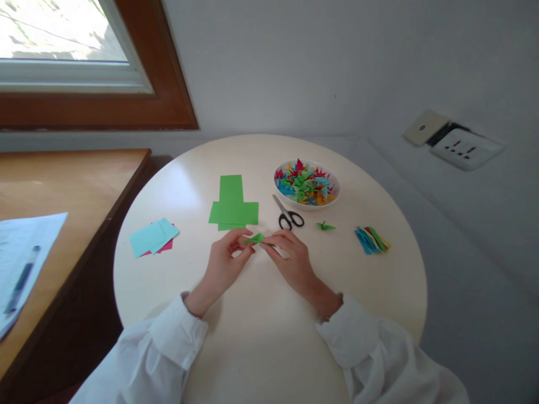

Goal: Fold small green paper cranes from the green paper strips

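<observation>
A small green folded paper crane (258, 238) is held between both hands over the middle of the round table. My left hand (227, 255) pinches its left side with thumb and fingers. On the other side, the fingertips of my right hand (292, 261) are closed on its right end. Just beyond the hands lie green paper sheets (231, 196), overlapping in a cross shape. Scissors (287, 215) with black handles rest beyond my right hand. To their right sits a finished green paper crane (325, 225).
A white bowl (306, 207) full of colourful paper cranes stands at the back of the white table (261, 348). Light blue and red paper (154, 237) lies at left, coloured paper strips (372, 240) at right. A wooden desk (84, 185) holds a printed sheet and a pen (23, 280).
</observation>
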A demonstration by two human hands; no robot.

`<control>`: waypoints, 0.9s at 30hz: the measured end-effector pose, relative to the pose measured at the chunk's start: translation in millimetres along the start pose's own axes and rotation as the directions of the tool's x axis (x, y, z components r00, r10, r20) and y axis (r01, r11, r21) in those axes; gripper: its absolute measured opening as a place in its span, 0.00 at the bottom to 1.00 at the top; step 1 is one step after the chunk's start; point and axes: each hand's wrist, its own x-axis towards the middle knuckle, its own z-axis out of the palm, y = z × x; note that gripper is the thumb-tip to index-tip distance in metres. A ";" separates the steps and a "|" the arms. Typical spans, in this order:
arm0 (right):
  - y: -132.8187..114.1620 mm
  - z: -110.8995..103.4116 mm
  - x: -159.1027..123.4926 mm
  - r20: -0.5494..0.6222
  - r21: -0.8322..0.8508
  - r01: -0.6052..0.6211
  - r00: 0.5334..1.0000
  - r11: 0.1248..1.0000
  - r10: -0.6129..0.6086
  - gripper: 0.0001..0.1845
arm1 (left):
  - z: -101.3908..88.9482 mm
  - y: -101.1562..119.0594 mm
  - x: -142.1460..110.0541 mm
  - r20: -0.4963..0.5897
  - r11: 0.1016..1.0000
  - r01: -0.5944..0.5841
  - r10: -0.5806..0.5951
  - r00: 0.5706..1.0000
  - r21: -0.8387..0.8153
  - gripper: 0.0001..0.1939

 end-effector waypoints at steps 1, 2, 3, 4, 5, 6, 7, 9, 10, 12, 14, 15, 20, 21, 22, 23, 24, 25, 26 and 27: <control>-0.1 -0.1 0.2 -0.003 0.001 0.003 1.000 1.000 -0.003 0.04 | -0.3 -0.7 0.2 -0.001 1.000 -0.014 0.014 1.000 0.027 0.07; -0.3 -0.2 0.4 -0.006 0.002 0.005 1.000 1.000 -0.005 0.04 | -0.7 -1.7 0.4 -0.002 0.998 -0.029 0.029 1.000 0.055 0.06; -0.3 -0.2 0.6 -0.007 0.004 0.006 1.000 1.000 -0.006 0.04 | -1.1 -2.8 0.6 0.001 0.995 -0.047 0.047 0.999 0.083 0.05; -0.3 -0.2 0.8 -0.010 0.008 0.009 1.000 1.000 -0.009 0.04 | -1.5 -4.0 0.8 0.004 0.992 -0.068 0.068 0.998 0.108 0.05; -0.3 -0.2 0.9 -0.013 0.013 0.014 1.000 1.000 -0.014 0.04 | -1.9 -5.3 1.0 0.007 0.987 -0.092 0.092 0.996 0.133 0.05; -0.2 -0.2 1.0 -0.015 0.020 0.022 1.000 1.000 -0.021 0.03 | -2.2 -6.6 1.1 0.007 0.981 -0.117 0.118 0.993 0.155 0.05; 0.0 -0.2 1.0 -0.017 0.028 0.030 0.999 0.999 -0.030 0.03 | -2.4 -7.7 1.2 0.006 0.976 -0.141 0.142 0.990 0.166 0.06; 0.3 -0.4 0.6 -0.014 0.046 0.041 0.999 0.998 -0.041 0.04 | -2.5 -9.2 1.5 0.020 0.978 -0.162 0.161 0.987 0.130 0.08; 0.5 -0.5 0.3 -0.010 0.057 0.044 0.999 0.997 -0.043 0.04 | -2.4 -9.4 1.7 0.040 0.985 -0.150 0.147 0.988 0.086 0.09; 0.7 -0.7 -0.2 0.000 0.075 0.042 0.999 0.996 -0.042 0.05 | -2.2 -8.9 2.3 0.109 0.996 -0.091 0.091 0.990 -0.005 0.11; 0.8 -0.6 -0.5 0.006 0.088 0.038 0.999 0.995 -0.039 0.06 | -2.1 -7.5 3.0 0.168 0.999 -0.041 0.045 0.985 -0.028 0.10; 0.8 -0.5 -0.5 0.005 0.093 0.037 0.999 0.995 -0.038 0.06 | -2.2 -6.7 3.4 0.181 0.999 -0.032 0.034 0.983 -0.015 0.09; -0.9 0.2 1.1 -0.010 0.123 -0.013 1.000 0.992 0.014 0.04 | -2.7 -4.0 3.9 0.131 0.999 -0.038 0.039 0.991 -0.006 0.07; -1.5 0.1 1.6 -0.008 0.137 -0.043 0.999 0.990 0.044 0.04 | -2.7 -3.7 3.8 0.113 0.999 -0.040 0.043 0.993 -0.023 0.07; -2.2 -0.1 2.1 -0.003 0.156 -0.075 0.997 0.985 0.076 0.04 | -2.6 -3.5 3.6 0.098 0.998 -0.043 0.047 0.994 -0.040 0.07; -2.9 -0.3 2.6 0.003 0.178 -0.107 0.994 0.978 0.108 0.04 | -2.4 -3.2 3.4 0.086 0.998 -0.046 0.050 0.995 -0.051 0.07; -3.5 -0.3 2.9 0.010 0.201 -0.137 0.990 0.970 0.138 0.04 | -2.2 -2.8 3.1 0.080 0.997 -0.048 0.053 0.995 -0.059 0.06; -3.9 -0.3 3.1 0.018 0.224 -0.168 0.986 0.960 0.168 0.04 | -2.0 -2.5 2.8 0.076 0.997 -0.049 0.054 0.996 -0.064 0.06; -4.1 0.0 3.1 0.028 0.251 -0.201 0.979 0.947 0.201 0.04 | -1.7 -2.1 2.5 0.074 0.997 -0.048 0.053 0.996 -0.063 0.06; -4.1 0.5 2.8 0.040 0.282 -0.239 0.971 0.929 0.237 0.04 | -1.4 -1.8 2.3 0.073 0.997 -0.045 0.049 0.996 -0.055 0.06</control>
